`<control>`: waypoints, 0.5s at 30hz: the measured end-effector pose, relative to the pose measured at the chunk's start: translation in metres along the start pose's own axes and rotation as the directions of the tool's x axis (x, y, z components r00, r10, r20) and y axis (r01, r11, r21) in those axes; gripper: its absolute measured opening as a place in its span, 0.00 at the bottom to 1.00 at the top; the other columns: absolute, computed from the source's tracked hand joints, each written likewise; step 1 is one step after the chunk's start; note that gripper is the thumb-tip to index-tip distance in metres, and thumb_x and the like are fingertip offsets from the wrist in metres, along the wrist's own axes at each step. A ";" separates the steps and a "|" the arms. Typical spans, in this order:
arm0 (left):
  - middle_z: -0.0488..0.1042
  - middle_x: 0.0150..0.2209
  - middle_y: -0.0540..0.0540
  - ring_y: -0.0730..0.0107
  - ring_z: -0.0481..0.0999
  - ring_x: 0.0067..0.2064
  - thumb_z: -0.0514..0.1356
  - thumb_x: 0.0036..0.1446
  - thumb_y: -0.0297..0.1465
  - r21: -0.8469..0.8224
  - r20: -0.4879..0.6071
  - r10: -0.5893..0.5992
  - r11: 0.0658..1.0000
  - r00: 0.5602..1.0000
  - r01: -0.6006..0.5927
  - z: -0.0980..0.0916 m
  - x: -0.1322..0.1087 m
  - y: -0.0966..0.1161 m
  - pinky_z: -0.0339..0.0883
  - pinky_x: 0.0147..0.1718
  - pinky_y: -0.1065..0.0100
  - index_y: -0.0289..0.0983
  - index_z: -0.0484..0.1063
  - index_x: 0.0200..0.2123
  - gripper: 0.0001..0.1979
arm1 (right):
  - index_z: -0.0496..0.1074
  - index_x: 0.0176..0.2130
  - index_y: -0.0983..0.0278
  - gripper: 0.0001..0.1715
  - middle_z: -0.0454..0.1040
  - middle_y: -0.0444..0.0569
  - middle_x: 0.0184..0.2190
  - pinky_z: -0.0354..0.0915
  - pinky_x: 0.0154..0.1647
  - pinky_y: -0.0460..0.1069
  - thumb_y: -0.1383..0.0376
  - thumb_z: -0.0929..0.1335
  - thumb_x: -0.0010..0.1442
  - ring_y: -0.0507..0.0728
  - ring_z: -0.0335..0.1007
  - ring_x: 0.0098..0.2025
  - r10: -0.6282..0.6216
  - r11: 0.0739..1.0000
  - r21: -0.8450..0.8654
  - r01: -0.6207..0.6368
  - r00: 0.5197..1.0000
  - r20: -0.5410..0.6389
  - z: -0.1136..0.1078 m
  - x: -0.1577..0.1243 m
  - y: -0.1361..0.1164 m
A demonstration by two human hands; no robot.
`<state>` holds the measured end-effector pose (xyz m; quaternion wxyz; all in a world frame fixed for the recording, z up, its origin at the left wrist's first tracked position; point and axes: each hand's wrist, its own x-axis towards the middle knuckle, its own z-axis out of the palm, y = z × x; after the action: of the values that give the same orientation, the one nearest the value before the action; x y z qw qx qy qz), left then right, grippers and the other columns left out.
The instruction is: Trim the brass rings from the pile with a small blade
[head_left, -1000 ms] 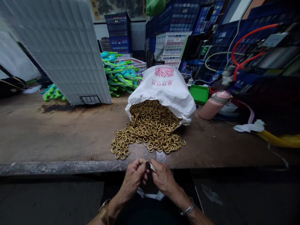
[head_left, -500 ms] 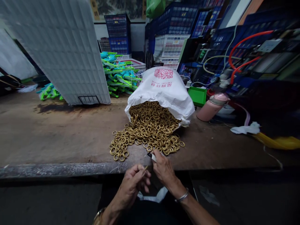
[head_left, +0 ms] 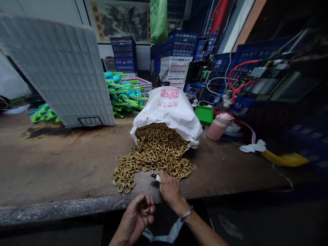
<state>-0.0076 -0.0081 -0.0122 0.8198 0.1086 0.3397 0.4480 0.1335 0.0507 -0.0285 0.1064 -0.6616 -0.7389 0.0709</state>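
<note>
head | left hand (head_left: 135, 218) curled shut around a brass ring (head_left: 145, 207), at near edge of table (head_left: 64, 164) | right hand (head_left: 169, 189) pinches small white tool (head_left: 156, 177), its long axis pointing far-left | ring pile (head_left: 153, 153) just beyond it; right hand nearer

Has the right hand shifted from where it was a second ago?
Yes. The right hand, gripping a small white tool, went forward from below the table edge to the brass ring pile.

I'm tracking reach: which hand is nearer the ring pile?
Right. The right hand, gripping a small tool, is at the pile's near edge; the left hand, pinching one ring, is at the table edge, apart from it.
</note>
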 end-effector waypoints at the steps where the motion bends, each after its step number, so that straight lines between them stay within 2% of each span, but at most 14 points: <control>1: 0.67 0.25 0.49 0.77 0.67 0.25 0.62 0.45 0.37 -0.006 -0.017 0.000 1.000 1.000 0.000 0.000 0.001 0.000 0.59 0.20 0.75 0.33 0.65 0.21 0.13 | 0.65 0.37 0.61 0.14 0.74 0.47 0.31 0.48 0.28 0.48 0.74 0.57 0.55 0.55 0.68 0.31 0.001 1.000 -0.003 -0.001 1.000 0.000 0.000 0.001 0.000; 5: 0.67 0.25 0.50 0.77 0.67 0.24 0.62 0.45 0.36 0.123 -0.069 0.080 0.990 0.994 -0.071 0.000 0.007 0.000 0.58 0.18 0.76 0.34 0.65 0.24 0.12 | 0.65 0.37 0.62 0.14 0.73 0.47 0.29 0.47 0.27 0.47 0.75 0.58 0.53 0.53 0.67 0.29 0.004 0.999 0.053 -0.003 1.000 -0.005 -0.001 0.001 0.002; 8: 0.66 0.22 0.53 0.78 0.64 0.20 0.62 0.45 0.37 0.391 -0.108 0.245 0.901 0.963 -0.185 -0.002 0.015 0.000 0.55 0.14 0.77 0.36 0.65 0.31 0.14 | 0.64 0.34 0.63 0.12 0.70 0.45 0.26 0.48 0.27 0.46 0.74 0.58 0.53 0.52 0.64 0.27 -0.030 0.971 0.238 0.031 1.000 -0.009 -0.008 -0.001 0.002; 11: 0.63 0.19 0.56 0.79 0.60 0.17 0.59 0.47 0.37 0.661 -0.068 0.453 0.688 0.889 -0.300 -0.003 0.022 0.001 0.54 0.14 0.77 0.36 0.65 0.40 0.17 | 0.64 0.30 0.63 0.08 0.66 0.42 0.23 0.49 0.26 0.44 0.68 0.58 0.57 0.50 0.59 0.25 -0.126 0.854 0.511 0.097 0.992 0.022 -0.018 -0.005 -0.003; 15: 0.69 0.26 0.50 0.74 0.67 0.26 0.56 0.52 0.34 0.814 0.173 0.618 0.350 0.767 -0.465 -0.004 0.023 0.004 0.62 0.26 0.73 0.36 0.69 0.41 0.13 | 0.62 0.25 0.64 0.13 0.60 0.40 0.21 0.51 0.25 0.43 0.60 0.58 0.58 0.48 0.54 0.24 -0.206 0.621 0.782 0.056 0.974 0.095 -0.028 -0.012 -0.010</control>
<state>-0.0046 0.0124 -0.0234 0.4434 0.5451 0.5172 0.4887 0.1320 0.0365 0.0001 0.3195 -0.4870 -0.6893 0.4308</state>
